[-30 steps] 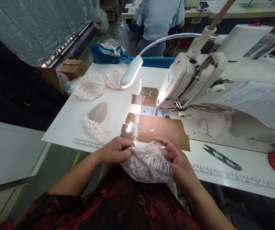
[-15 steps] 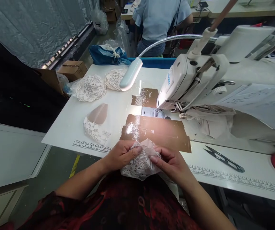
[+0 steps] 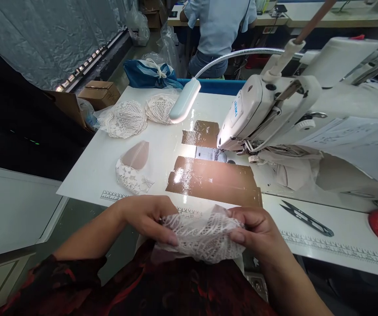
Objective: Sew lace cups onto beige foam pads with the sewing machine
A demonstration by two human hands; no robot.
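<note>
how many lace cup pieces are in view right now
4. One lace cup is held between the left hand and right hand; one lies near the table's front left; two sit at the back left. More may be hidden.

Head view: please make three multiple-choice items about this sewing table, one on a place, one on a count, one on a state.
1. Where do the thread snips lie?
A. on the table, right of the brown tape
B. under the lamp
C. in the left hand

2. How many lace cups lie at the table's far left corner?
A. one
B. two
C. four

3. How is the lace piece held?
A. by the left hand and right hand
B. by one hand
C. lying free

Answers: 1 A, they lie on bare table; 2 B, a pair; 3 A, fingers grip both ends.
</note>
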